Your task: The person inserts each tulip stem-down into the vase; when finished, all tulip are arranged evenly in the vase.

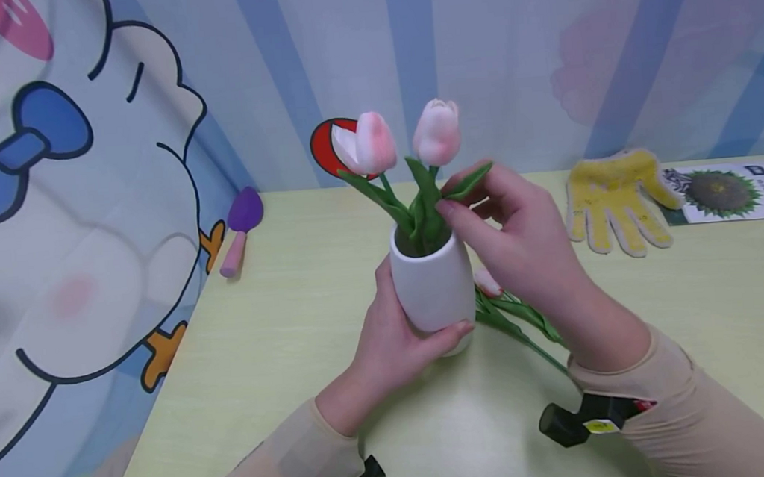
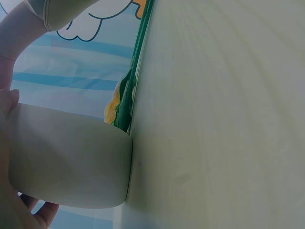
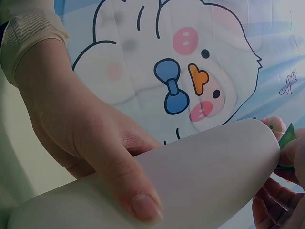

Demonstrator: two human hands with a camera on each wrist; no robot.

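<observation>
We see the left hand (image 1: 393,342) curled round the lower part of the white vase (image 1: 431,287), its thumb across the front; the base seems to meet the table (image 1: 295,328). Two pink tulips (image 1: 376,141) stand in the vase's mouth. Just right of that mouth, the right hand (image 1: 515,217) pinches a leaf (image 1: 472,181) between thumb and fingers. We judge the step to be setting the leaves in place, which calls for a firm hold on the vase and a light touch above. At least one loose tulip (image 1: 489,281) lies right of the vase, partly hidden by the right arm.

On the pale yellow-green table, we find a trowel (image 1: 243,210) well left of the vase, then a glove (image 1: 610,194) and a printed sheet (image 1: 729,192) well to its right. A cartoon bird (image 1: 110,290) covers the wall cloth left of the vase; blue stripes run down the cloth (image 1: 494,42) behind it.
</observation>
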